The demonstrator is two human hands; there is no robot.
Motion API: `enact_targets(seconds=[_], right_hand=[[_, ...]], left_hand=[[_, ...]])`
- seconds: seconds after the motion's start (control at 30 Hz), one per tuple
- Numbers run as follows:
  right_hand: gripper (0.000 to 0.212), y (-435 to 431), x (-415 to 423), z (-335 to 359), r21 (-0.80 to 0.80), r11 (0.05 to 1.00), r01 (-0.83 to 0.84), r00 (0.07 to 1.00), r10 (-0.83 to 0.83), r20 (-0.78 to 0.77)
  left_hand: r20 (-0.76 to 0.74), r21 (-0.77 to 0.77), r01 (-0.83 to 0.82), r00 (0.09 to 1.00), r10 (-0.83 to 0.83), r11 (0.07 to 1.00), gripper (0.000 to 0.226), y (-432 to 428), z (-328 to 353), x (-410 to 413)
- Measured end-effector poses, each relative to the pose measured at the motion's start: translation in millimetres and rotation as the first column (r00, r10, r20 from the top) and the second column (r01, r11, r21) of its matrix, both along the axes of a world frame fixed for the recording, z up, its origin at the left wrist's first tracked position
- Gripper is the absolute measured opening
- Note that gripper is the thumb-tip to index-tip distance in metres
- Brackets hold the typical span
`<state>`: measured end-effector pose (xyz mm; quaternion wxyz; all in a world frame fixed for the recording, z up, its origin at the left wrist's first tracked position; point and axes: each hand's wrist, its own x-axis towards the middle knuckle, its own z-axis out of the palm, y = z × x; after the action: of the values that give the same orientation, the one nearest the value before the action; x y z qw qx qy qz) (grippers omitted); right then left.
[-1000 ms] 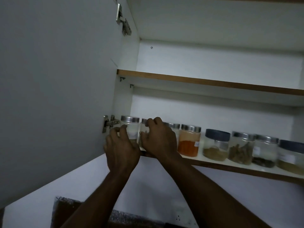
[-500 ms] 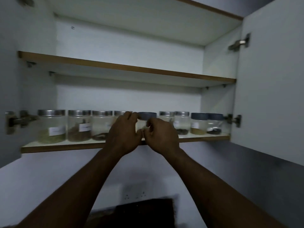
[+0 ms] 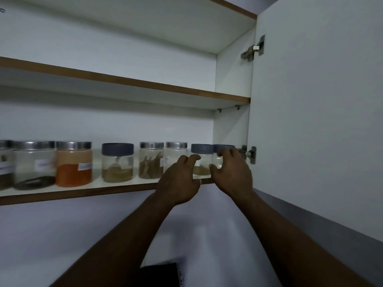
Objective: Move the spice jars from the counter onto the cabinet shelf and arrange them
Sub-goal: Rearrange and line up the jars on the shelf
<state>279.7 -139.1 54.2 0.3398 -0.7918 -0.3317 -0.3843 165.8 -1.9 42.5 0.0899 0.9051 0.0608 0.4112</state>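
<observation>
Several glass spice jars stand in a row on the lower cabinet shelf (image 3: 103, 188). From the left: a dark-spice jar (image 3: 34, 165), an orange-powder jar (image 3: 74, 165), a blue-lid tan-powder jar (image 3: 117, 163), a brown-sticks jar (image 3: 150, 161) and a steel-lid jar (image 3: 176, 151). Two more blue-lid jars close the row at the right end. My left hand (image 3: 180, 183) rests with spread fingers against the left side of the first of these (image 3: 202, 160). My right hand (image 3: 232, 175) curls around the far-right blue-lid jar (image 3: 222, 148), hiding most of it.
The open right cabinet door (image 3: 310, 121) hangs close beside my right hand, its hinge (image 3: 249, 154) just past the last jar. The upper shelf (image 3: 124, 79) holds nothing visible. A dark counter patch (image 3: 159, 274) shows at the bottom.
My view and both hands have shifted along the row from its left end, past the middle, to its right end. The hands now sit at the last two blue-lid jars.
</observation>
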Motion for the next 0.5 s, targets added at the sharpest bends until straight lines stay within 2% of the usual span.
enact_targets(seconds=[0.1,0.27,0.4,0.5], right_hand=[[0.063,-6,43,2,0.016,1.000,0.008,1.000,-0.008,-0.011],[0.088,0,87,8,-0.103,0.995,-0.006,1.000,0.005,-0.004],[0.094,10,112,11,-0.213,0.977,0.007,1.000,-0.013,-0.024],[0.087,19,123,6,-0.187,0.982,-0.023,1.000,0.024,0.004]], left_hand=[[0.029,-0.002,-0.024,0.999,0.024,1.000,0.070,-10,-3,39],[0.080,0.015,-0.149,0.986,0.147,0.989,0.083,-4,-7,75],[0.062,-0.046,-0.228,0.971,0.230,0.973,0.094,7,-2,89],[0.038,-0.131,-0.280,0.957,0.287,0.951,0.105,10,3,99]])
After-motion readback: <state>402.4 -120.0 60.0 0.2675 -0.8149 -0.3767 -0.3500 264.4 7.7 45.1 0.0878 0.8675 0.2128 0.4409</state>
